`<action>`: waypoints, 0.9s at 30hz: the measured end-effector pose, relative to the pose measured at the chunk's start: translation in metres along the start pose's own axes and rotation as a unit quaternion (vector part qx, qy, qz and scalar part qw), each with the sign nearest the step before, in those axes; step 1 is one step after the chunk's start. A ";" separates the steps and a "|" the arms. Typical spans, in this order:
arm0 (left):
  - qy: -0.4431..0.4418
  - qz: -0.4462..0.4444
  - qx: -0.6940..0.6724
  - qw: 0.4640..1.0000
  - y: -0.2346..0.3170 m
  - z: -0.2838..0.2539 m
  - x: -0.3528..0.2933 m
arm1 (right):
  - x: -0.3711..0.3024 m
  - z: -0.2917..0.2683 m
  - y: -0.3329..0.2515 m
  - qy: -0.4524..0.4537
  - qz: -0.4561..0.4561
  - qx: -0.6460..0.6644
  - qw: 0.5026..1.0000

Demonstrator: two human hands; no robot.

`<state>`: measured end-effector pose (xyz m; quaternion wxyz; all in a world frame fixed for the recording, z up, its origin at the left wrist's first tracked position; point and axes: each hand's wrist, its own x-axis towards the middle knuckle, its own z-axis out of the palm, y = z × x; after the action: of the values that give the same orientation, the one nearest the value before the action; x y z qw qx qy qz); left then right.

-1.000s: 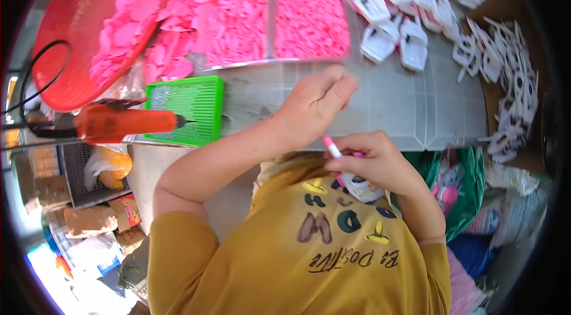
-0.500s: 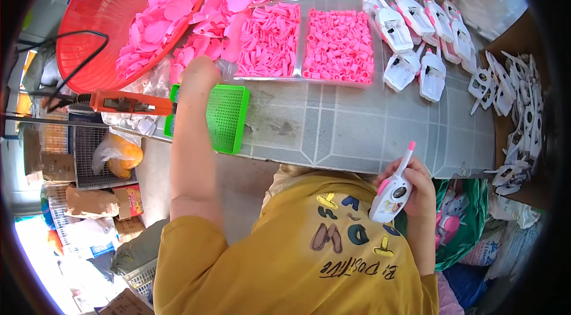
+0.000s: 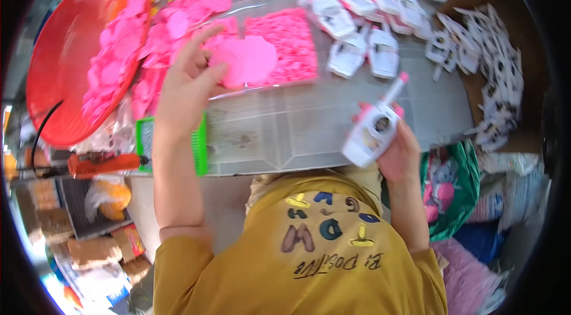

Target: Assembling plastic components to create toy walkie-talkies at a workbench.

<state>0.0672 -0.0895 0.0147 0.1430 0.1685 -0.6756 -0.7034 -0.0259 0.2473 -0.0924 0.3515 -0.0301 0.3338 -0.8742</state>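
Left hand pinching pink flat piece just right of red basin; right hand clasped around white toy phone, far right of basin.

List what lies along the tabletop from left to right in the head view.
Round red plastic basin → left hand on a flat pink plastic piece → white-and-pink toy walkie-talkie in the right hand → pile of small white toy shells.

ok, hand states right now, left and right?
Left hand: fingers closed on a flat pink plastic piece, over the table.
Right hand: closed around a white and pink toy walkie-talkie.
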 end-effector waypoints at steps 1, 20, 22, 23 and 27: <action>0.008 -0.017 -0.055 0.998 -0.009 0.028 -0.005 | 0.012 0.008 0.001 0.023 0.006 0.018 1.000; -0.217 0.207 0.178 0.937 -0.049 0.138 -0.016 | 0.025 0.017 0.008 -0.048 0.057 -0.092 0.993; -0.190 0.243 0.223 0.925 -0.051 0.139 -0.016 | 0.023 0.024 0.005 -0.044 0.044 -0.097 0.993; -0.160 0.279 0.267 0.908 -0.052 0.138 -0.017 | 0.021 0.028 0.004 -0.040 0.032 -0.102 0.993; -0.126 0.307 0.321 0.887 -0.062 0.130 -0.030 | 0.018 0.031 0.004 -0.013 0.025 -0.089 0.996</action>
<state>0.0400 0.0435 -0.0419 0.2031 -0.1007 -0.8950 -0.3841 -0.0286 0.2163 -0.0743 0.3731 -0.0645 0.4059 -0.8318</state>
